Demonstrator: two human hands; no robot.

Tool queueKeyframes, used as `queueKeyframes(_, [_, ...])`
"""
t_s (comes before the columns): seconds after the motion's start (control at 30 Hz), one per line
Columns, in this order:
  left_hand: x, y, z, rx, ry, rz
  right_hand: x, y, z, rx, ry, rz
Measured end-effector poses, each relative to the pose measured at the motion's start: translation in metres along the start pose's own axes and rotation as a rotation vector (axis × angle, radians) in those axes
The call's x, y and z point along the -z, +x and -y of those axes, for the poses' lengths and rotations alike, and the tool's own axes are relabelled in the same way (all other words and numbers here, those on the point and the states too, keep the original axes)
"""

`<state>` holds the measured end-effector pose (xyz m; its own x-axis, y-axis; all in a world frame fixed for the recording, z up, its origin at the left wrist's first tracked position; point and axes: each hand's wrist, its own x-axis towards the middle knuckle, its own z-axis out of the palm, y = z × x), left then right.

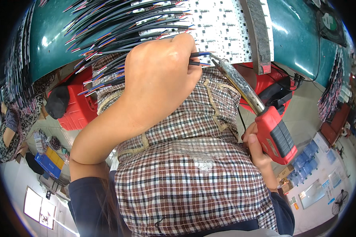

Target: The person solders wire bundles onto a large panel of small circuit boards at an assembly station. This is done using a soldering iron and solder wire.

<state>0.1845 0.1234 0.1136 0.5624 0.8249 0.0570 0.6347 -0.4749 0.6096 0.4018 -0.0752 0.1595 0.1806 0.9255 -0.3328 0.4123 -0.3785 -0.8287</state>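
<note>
My left hand is closed around black sheathed cables, whose blue, red and white wire ends stick out past the fingers at the right. These ends lie at the near edge of a white circuit board panel dotted with small dark parts. A red and black soldering iron is gripped in my right hand. Its tip points up and left and comes close to the wire ends; whether it touches them I cannot tell. Many more black cables spread leftward from the panel.
A dark grey bar lies across the panel's right part. The green tabletop stretches to both sides, with a small fan at the right. Cable bundles hang over the table's left and right edges. Red stools stand below.
</note>
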Motion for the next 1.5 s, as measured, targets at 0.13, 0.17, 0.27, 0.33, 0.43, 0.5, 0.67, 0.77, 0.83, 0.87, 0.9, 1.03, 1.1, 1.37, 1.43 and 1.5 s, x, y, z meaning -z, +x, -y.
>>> queueKeyframes(0.13, [0.000, 0.000, -0.001, 0.013, 0.001, 0.016, -0.002, 0.001, 0.003, 0.032, 0.048, -0.012])
queueKeyframes(0.17, [0.001, 0.001, -0.001, 0.024, -0.001, 0.027, -0.003, 0.003, 0.004, 0.042, 0.057, -0.019])
queueKeyframes(0.27, [0.007, 0.003, -0.002, 0.008, -0.010, 0.085, -0.002, 0.008, 0.007, 0.052, 0.082, -0.041])
queueKeyframes(0.33, [0.016, 0.006, -0.001, -0.032, -0.017, 0.144, -0.002, 0.013, 0.010, 0.036, 0.152, -0.097])
queueKeyframes(0.43, [0.039, 0.013, -0.001, 0.035, -0.127, 0.223, -0.001, 0.021, 0.011, 0.076, 0.218, -0.207])
queueKeyframes(0.5, [0.059, 0.024, 0.002, 0.012, -0.178, -0.029, 0.001, 0.026, 0.012, 0.086, 0.224, -0.290])
queueKeyframes(0.67, [0.108, 0.064, 0.026, -0.099, 0.284, -0.434, 0.010, 0.037, 0.014, 0.100, 0.234, -0.349])
queueKeyframes(0.77, [0.111, 0.089, 0.050, -0.071, 0.361, -0.335, 0.010, 0.044, 0.019, 0.134, 0.226, -0.380])
queueKeyframes(0.83, [0.103, 0.102, 0.061, -0.152, 0.354, -0.305, 0.013, 0.048, 0.026, 0.140, 0.245, -0.374])
queueKeyframes(0.87, [0.097, 0.109, 0.065, -0.215, 0.354, -0.300, 0.015, 0.048, 0.029, 0.138, 0.252, -0.372])
queueKeyframes(0.9, [0.093, 0.116, 0.067, -0.230, 0.358, -0.231, 0.016, 0.050, 0.033, 0.148, 0.255, -0.374])
queueKeyframes(1.03, [0.081, 0.140, 0.053, -0.414, 0.392, -0.361, 0.014, 0.057, 0.048, 0.061, 0.248, -0.462])
queueKeyframes(1.1, [0.075, 0.138, 0.036, -0.427, 0.365, -0.430, 0.011, 0.066, 0.047, 0.035, 0.213, -0.498])
queueKeyframes(1.37, [0.020, 0.043, -0.005, -0.449, 0.176, 0.235, -0.007, 0.133, 0.040, 0.509, -0.476, -0.497])
queueKeyframes(1.43, [0.016, 0.038, 0.001, -0.478, 0.136, 0.194, -0.013, 0.140, 0.039, 0.501, -0.487, -0.514])
queueKeyframes(1.5, [0.016, 0.038, 0.005, -0.485, 0.125, 0.190, -0.015, 0.142, 0.038, 0.513, -0.488, -0.541])
